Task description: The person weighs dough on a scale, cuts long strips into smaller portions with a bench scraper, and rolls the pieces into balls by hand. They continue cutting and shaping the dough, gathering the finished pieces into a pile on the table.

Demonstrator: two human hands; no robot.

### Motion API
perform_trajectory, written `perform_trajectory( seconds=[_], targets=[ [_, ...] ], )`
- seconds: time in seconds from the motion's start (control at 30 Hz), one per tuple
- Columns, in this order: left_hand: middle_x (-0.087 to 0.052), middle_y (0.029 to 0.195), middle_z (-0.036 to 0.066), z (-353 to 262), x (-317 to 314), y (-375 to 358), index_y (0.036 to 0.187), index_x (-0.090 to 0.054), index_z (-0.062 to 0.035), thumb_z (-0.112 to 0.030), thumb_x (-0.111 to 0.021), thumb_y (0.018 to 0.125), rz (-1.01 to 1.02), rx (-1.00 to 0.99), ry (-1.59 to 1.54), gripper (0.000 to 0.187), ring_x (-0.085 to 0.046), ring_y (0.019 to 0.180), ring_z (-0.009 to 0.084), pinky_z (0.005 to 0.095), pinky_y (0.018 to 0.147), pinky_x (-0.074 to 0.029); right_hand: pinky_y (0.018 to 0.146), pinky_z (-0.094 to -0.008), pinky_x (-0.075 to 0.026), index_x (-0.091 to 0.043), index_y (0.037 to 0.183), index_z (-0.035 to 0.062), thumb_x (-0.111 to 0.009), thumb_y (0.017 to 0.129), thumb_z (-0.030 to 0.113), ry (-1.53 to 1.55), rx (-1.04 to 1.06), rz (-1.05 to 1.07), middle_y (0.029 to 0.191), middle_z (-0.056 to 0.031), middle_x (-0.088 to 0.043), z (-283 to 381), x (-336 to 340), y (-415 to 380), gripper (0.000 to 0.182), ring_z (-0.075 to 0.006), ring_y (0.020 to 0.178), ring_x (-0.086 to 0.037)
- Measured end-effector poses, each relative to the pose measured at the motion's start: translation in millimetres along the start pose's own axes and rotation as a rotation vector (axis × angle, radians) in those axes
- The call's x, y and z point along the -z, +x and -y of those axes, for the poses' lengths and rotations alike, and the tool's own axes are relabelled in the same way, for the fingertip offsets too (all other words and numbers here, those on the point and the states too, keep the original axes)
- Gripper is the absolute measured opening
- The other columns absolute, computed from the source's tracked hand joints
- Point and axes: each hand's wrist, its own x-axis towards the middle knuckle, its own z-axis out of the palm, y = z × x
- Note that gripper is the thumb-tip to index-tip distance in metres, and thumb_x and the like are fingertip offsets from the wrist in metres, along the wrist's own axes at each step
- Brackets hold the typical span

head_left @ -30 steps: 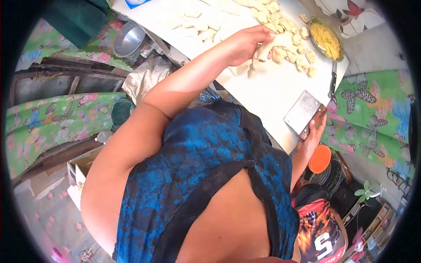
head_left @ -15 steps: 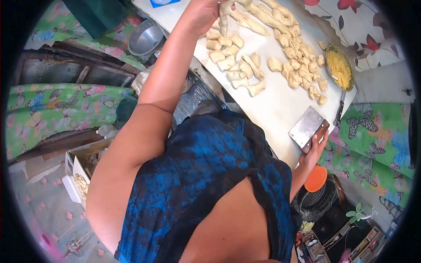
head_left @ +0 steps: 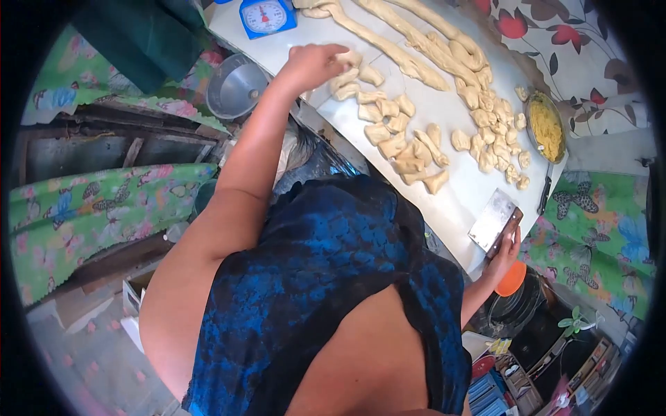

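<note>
My left hand [head_left: 316, 66] reaches over the near edge of the white table, fingers stretched and apart, fingertips right at a cut dough piece [head_left: 352, 59]. More cut dough pieces [head_left: 388, 125] lie in a loose group beside it. My right hand [head_left: 504, 256] is wrapped around the dark handle of a metal dough scraper [head_left: 494, 215], whose blade rests flat by the table's corner. Long dough strips [head_left: 409, 59] stretch across the far part of the table, and a cluster of small rounded dough lumps [head_left: 489, 132] sits past the cut pieces.
A blue kitchen scale [head_left: 267, 17] stands at the far left of the table [head_left: 451, 208]. On the right are a pan of yellow crumbly filling [head_left: 547, 128] and a black-handled knife [head_left: 545, 194]. Below the edges I see a metal bowl [head_left: 236, 87] and an orange container [head_left: 511, 279].
My left hand has let go of the dough strip that hung from it and is now over the cut pieces. My view has shifted, bringing the scale in. The right hand keeps the scraper.
</note>
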Motion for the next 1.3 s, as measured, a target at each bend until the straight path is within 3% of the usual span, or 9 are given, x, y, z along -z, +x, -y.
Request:
perform_trajectory(
  seconds=[0.1, 0.27, 0.47, 0.6, 0.73, 0.93, 1.07, 1.13, 1.3],
  targets=[
    [-0.062, 0.111, 0.016, 16, 0, -12, 0.119, -0.057, -0.0068, -0.026, -0.062, 0.084, -0.078, 0.104, -0.193, 0.040, -0.057, 0.107, 0.0322, 0.0360, 0.095, -0.041, 0.082, -0.0280, -0.045, -0.045, 0.130, 0.0003, -0.058, 0.091, 0.015, -0.013, 0.136, -0.157, 0.108, -0.0072, -0.057, -20, -5, -5, 0.045, -0.0144, 0.094, -0.054],
    [-0.048, 0.127, 0.018, 62, -27, -11, 0.121, -0.056, -0.0080, -0.025, -0.064, 0.083, -0.249, -0.058, -0.324, 0.042, -0.048, 0.118, 0.0326, 0.0378, 0.099, -0.039, 0.072, -0.0261, -0.043, -0.053, 0.121, -0.0007, -0.059, 0.091, 0.021, -0.458, 0.341, -0.437, 0.100, -0.0060, -0.055, -25, -20, -12, 0.038, -0.0116, 0.082, -0.049],
    [-0.051, 0.124, 0.017, 86, -53, -12, 0.119, -0.057, -0.0079, -0.027, -0.065, 0.082, -0.257, -0.113, -0.352, 0.043, -0.048, 0.116, 0.0326, 0.0396, 0.097, -0.038, 0.097, -0.0473, -0.035, -0.052, 0.122, -0.0033, -0.064, 0.084, 0.035, -1.020, 0.477, -0.608, 0.119, -0.0241, -0.050, -11, -39, -24, 0.055, -0.0375, 0.112, -0.046],
    [-0.056, 0.118, 0.012, 83, -58, -16, 0.116, -0.059, -0.0100, -0.033, -0.066, 0.080, -0.334, -0.168, -0.216, 0.043, -0.050, 0.112, 0.0304, 0.0426, 0.095, -0.037, 0.108, -0.0440, -0.024, -0.038, 0.133, -0.0040, -0.063, 0.082, 0.018, -0.878, 0.748, -0.273, 0.135, -0.0229, -0.038, -17, -97, -40, 0.061, -0.0354, 0.127, -0.035],
    [-0.058, 0.111, 0.011, 79, -58, -14, 0.115, -0.059, -0.0099, -0.039, -0.066, 0.079, -0.339, -0.140, -0.187, 0.047, -0.052, 0.108, 0.0288, 0.0432, 0.092, -0.037, 0.111, -0.0443, -0.020, -0.025, 0.140, -0.0020, -0.082, 0.061, 0.032, -0.935, 0.403, 0.183, 0.142, -0.0245, -0.030, 7, -186, -64, 0.104, -0.0381, 0.132, -0.028],
    [-0.058, 0.101, 0.013, 66, -36, -7, 0.118, -0.057, -0.0079, -0.044, -0.067, 0.077, -0.076, 0.070, -0.286, 0.056, -0.053, 0.099, 0.0284, 0.0427, 0.087, -0.037, 0.110, -0.0460, -0.023, -0.015, 0.144, 0.0016, -0.088, 0.050, 0.028, -1.020, 0.428, 0.343, 0.142, -0.0243, -0.030, 19, -220, -54, 0.121, -0.0388, 0.131, -0.030],
    [-0.053, 0.114, 0.012, 68, -56, 7, 0.121, -0.057, -0.0091, -0.048, -0.069, 0.073, -0.293, -0.087, -0.125, 0.063, -0.050, 0.106, 0.0300, 0.0431, 0.090, -0.035, 0.107, -0.0408, -0.032, -0.014, 0.144, 0.0033, -0.089, 0.048, 0.013, -0.840, 0.441, 0.386, 0.140, -0.0227, -0.033, 16, -233, -48, 0.122, -0.0362, 0.129, -0.035],
    [-0.048, 0.124, 0.013, 64, -54, 13, 0.114, -0.058, -0.0086, -0.047, -0.069, 0.074, -0.218, -0.062, -0.135, 0.056, -0.046, 0.112, 0.0320, 0.0451, 0.092, -0.033, 0.107, -0.0398, -0.031, -0.013, 0.145, 0.0040, -0.087, 0.051, 0.010, -0.749, 0.433, 0.396, 0.139, -0.0213, -0.035, 17, -243, -47, 0.120, -0.0352, 0.127, -0.037],
    [-0.057, 0.111, 0.010, 70, -58, 32, 0.104, -0.056, -0.0064, -0.025, -0.065, 0.079, -0.030, 0.016, -0.533, 0.033, -0.051, 0.107, 0.0286, 0.0429, 0.095, -0.032, 0.108, -0.0402, -0.029, -0.010, 0.146, 0.0062, -0.082, 0.054, 0.004, -0.578, 0.432, 0.490, 0.140, -0.0182, -0.032, 14, -264, -30, 0.117, -0.0320, 0.129, -0.034]
  ],
)
